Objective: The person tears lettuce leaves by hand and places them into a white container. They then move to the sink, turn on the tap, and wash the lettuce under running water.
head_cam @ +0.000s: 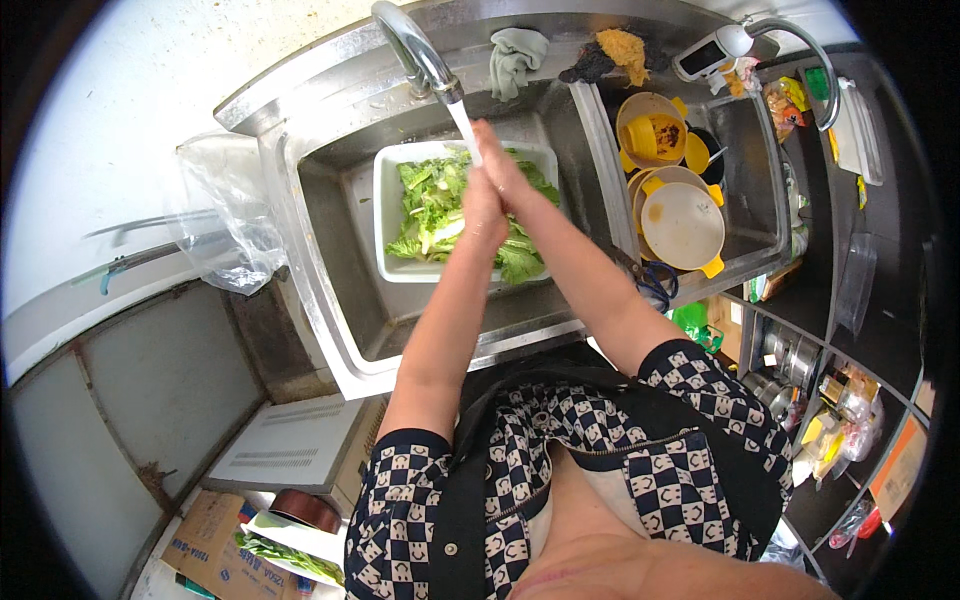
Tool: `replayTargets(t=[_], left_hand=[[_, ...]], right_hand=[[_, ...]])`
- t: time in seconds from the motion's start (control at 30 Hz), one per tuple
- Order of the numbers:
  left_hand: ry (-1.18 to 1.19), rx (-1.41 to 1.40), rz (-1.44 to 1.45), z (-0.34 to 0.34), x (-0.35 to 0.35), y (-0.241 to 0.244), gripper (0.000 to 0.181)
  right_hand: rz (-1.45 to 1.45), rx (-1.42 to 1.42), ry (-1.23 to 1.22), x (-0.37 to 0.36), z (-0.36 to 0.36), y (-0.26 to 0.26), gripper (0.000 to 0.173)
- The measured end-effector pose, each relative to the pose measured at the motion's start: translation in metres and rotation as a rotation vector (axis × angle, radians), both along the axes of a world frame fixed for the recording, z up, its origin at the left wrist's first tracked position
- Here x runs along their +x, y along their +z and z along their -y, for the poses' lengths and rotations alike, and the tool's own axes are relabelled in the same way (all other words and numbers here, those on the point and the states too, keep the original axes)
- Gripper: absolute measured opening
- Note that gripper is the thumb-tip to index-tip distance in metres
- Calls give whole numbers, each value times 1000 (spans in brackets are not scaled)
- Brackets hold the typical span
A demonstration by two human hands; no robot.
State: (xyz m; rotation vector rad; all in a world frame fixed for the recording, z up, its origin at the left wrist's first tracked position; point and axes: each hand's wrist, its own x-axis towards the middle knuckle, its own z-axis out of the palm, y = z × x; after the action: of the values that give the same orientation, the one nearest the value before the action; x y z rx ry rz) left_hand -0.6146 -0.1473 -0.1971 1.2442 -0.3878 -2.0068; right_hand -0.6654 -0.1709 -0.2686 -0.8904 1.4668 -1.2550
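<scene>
Water runs from a chrome faucet (420, 49) onto my two hands, which are pressed together palm to palm. My left hand (482, 206) and my right hand (501, 166) touch each other above a white plastic basin (381, 225). Leafy green vegetables (435, 202) with pale stems fill much of the basin, which stands in the left bowl of a stainless steel sink (341, 300). No object shows between the hands, though the palms are hidden. Motion blurs the fingers, and which hand is which is judged from the crossing forearms.
Yellow-handled pans (682, 225) are stacked in the right sink bowl. A grey cloth (517, 56) and an orange scrubber (624, 52) lie on the back ledge. A second faucet (814, 45) curves over the right side. A clear plastic bag (232, 225) hangs at the left.
</scene>
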Motion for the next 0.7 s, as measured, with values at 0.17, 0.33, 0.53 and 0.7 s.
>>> replayTargets(t=[0.17, 0.33, 0.53, 0.7], left_hand=[[252, -93, 44, 23, 29, -23, 51], [91, -126, 77, -11, -3, -22, 44], [68, -26, 5, 18, 20, -20, 39], [-65, -258, 206, 5, 27, -47, 41]], right_hand=[[43, -10, 253, 27, -33, 83, 58], [345, 97, 30, 7, -12, 49, 53], [180, -123, 26, 14, -29, 41, 30], [792, 83, -115, 14, -24, 51, 21]])
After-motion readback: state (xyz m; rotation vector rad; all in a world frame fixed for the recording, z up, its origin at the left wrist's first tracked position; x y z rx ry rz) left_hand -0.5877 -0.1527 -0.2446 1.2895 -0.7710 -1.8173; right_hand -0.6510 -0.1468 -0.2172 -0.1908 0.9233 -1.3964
